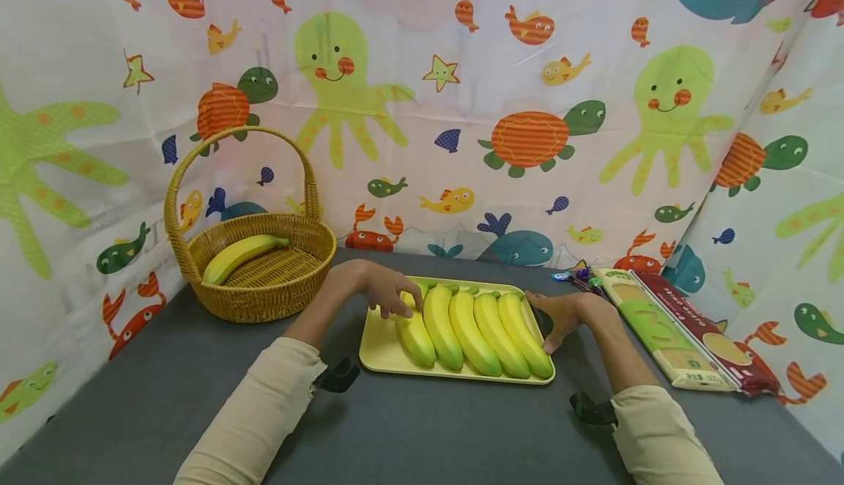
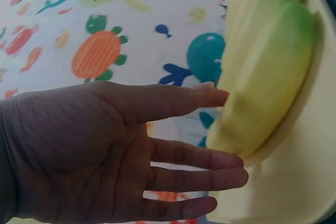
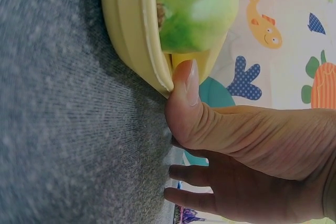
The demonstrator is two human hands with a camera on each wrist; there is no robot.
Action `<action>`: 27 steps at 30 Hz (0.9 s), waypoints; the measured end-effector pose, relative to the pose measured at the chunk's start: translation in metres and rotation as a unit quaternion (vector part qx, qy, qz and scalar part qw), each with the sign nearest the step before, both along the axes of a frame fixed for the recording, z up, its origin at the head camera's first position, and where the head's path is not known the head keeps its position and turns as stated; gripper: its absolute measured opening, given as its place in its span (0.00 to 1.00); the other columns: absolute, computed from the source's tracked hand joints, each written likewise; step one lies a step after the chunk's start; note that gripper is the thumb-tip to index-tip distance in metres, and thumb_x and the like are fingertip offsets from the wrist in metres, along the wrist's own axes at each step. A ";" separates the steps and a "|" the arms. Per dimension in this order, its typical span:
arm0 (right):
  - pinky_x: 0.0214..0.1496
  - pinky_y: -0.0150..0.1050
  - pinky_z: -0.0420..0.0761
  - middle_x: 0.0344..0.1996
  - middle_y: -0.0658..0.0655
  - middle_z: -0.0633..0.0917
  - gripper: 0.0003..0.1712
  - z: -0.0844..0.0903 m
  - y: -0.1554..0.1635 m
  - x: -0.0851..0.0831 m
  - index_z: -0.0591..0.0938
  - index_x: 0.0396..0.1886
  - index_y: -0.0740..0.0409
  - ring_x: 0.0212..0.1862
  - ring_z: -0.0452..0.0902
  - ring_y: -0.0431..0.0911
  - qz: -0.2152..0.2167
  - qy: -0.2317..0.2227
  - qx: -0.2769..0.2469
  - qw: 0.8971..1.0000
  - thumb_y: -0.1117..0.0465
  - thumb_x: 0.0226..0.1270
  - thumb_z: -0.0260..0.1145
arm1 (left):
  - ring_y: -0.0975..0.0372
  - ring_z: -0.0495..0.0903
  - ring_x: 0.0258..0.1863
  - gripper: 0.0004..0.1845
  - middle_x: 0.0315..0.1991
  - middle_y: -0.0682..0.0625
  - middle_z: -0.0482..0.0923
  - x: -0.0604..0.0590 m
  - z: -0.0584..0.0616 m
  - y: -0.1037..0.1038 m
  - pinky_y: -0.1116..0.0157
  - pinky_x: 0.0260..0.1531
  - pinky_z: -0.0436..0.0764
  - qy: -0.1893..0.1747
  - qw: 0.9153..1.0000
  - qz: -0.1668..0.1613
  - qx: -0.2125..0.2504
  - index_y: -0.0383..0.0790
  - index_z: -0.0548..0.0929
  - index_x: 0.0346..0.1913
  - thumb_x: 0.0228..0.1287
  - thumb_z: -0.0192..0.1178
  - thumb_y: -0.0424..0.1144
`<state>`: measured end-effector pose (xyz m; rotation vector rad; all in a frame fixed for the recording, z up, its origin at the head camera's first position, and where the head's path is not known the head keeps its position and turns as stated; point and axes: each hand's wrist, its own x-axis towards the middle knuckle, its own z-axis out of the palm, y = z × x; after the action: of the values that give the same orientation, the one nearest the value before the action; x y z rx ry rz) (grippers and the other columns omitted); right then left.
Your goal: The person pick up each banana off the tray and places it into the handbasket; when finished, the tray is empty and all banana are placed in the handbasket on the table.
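Sea-creature cloth walled the grey counter (image 1: 165, 397) where we worked. On it sat a wicker basket (image 1: 198, 265) at far left holding one banana (image 1: 240, 254), and two flat packets (image 1: 686, 331) lay at right. Between our arms lay one yellow tray (image 1: 379, 342) with five bananas (image 1: 471, 331) side by side, their long axes running away from us. Our left hand (image 1: 379, 291) lay spread, fingers straight, touching the leftmost banana (image 2: 268, 93) at the tray's far left. Our right hand (image 1: 567, 313) was relaxed at the tray's right edge, thumb (image 3: 184, 95) pressed against the rim. Both hands flanked the tray, the left nearer the fruit.
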<state>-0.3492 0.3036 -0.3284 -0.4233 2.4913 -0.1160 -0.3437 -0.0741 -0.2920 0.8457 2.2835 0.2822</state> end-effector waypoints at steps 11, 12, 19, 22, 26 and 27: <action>0.79 0.73 0.50 0.82 0.79 0.38 0.78 -0.003 0.000 -0.001 0.38 0.85 0.66 0.82 0.35 0.77 -0.004 -0.001 -0.001 1.000 0.41 0.54 0.82 | 0.60 0.68 0.27 0.06 0.34 0.50 0.67 -0.002 -0.011 0.007 0.62 0.32 0.70 0.002 0.998 0.029 -0.049 0.51 0.74 0.51 0.83 0.51 0.47; 0.79 0.73 0.50 0.82 0.78 0.38 0.78 -0.003 0.000 0.000 0.38 0.85 0.66 0.82 0.35 0.77 -0.004 -0.001 -0.001 1.000 0.41 0.54 0.81 | 0.60 0.67 0.26 0.05 0.35 0.51 0.66 -0.003 -0.013 0.007 0.63 0.30 0.69 0.006 0.998 0.030 -0.051 0.51 0.74 0.50 0.83 0.52 0.47; 0.79 0.73 0.50 0.82 0.78 0.38 0.79 -0.007 0.002 -0.002 0.38 0.85 0.65 0.82 0.35 0.77 -0.004 -0.002 0.001 1.000 0.40 0.53 0.81 | 0.62 0.66 0.26 0.03 0.39 0.52 0.68 -0.010 -0.010 -0.004 0.66 0.28 0.67 0.108 0.994 0.014 -0.032 0.49 0.74 0.48 0.81 0.55 0.43; 0.79 0.73 0.51 0.82 0.78 0.38 0.78 -0.004 0.001 -0.001 0.38 0.85 0.65 0.82 0.35 0.77 -0.002 -0.002 0.002 1.000 0.41 0.54 0.81 | 0.60 0.69 0.32 0.04 0.40 0.50 0.72 -0.010 0.001 -0.016 0.65 0.35 0.68 0.184 0.983 0.005 0.005 0.45 0.77 0.49 0.79 0.58 0.40; 0.80 0.73 0.51 0.82 0.78 0.38 0.78 -0.001 0.000 -0.001 0.38 0.85 0.65 0.82 0.35 0.77 -0.004 -0.005 0.000 1.000 0.42 0.55 0.82 | 0.56 0.75 0.41 0.06 0.49 0.45 0.81 -0.007 0.021 -0.043 0.61 0.42 0.74 0.267 0.960 0.034 0.075 0.43 0.81 0.51 0.76 0.61 0.37; 0.80 0.72 0.51 0.82 0.78 0.38 0.78 -0.002 0.001 -0.002 0.38 0.85 0.65 0.82 0.34 0.76 -0.005 -0.008 -0.002 1.000 0.41 0.54 0.82 | 0.54 0.77 0.42 0.07 0.51 0.43 0.82 -0.006 0.025 -0.051 0.60 0.42 0.76 0.282 0.953 0.051 0.092 0.43 0.82 0.52 0.76 0.62 0.36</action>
<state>-0.3515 0.3045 -0.3301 -0.4095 2.4786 -0.1288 -0.3498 -0.1250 -0.2671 1.0013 2.8747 0.3365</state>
